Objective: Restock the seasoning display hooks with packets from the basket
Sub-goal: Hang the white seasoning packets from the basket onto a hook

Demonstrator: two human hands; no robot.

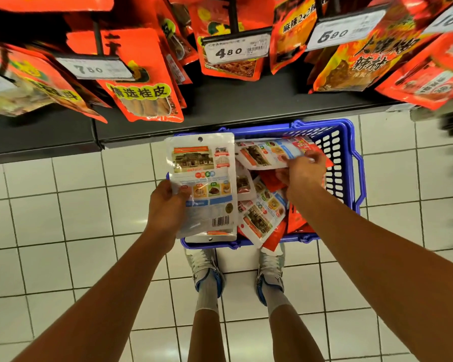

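Note:
A blue plastic basket (348,163) stands on the tiled floor below the display, with several white and red seasoning packets (264,218) piled in it. My left hand (165,205) grips a white packet (204,184) by its left edge, back side up, over the basket's left part. My right hand (301,171) pinches another white packet (267,154) lying crosswise over the pile. Red seasoning packets (144,100) hang from the display hooks (98,37) overhead.
Price tags reading 7.80 (94,69), 4.80 (233,50) and 5.90 (338,33) sit at the hook ends. A dark base shelf (220,105) runs under the hanging packets. My feet in white and blue shoes (207,270) stand just behind the basket on white tiles.

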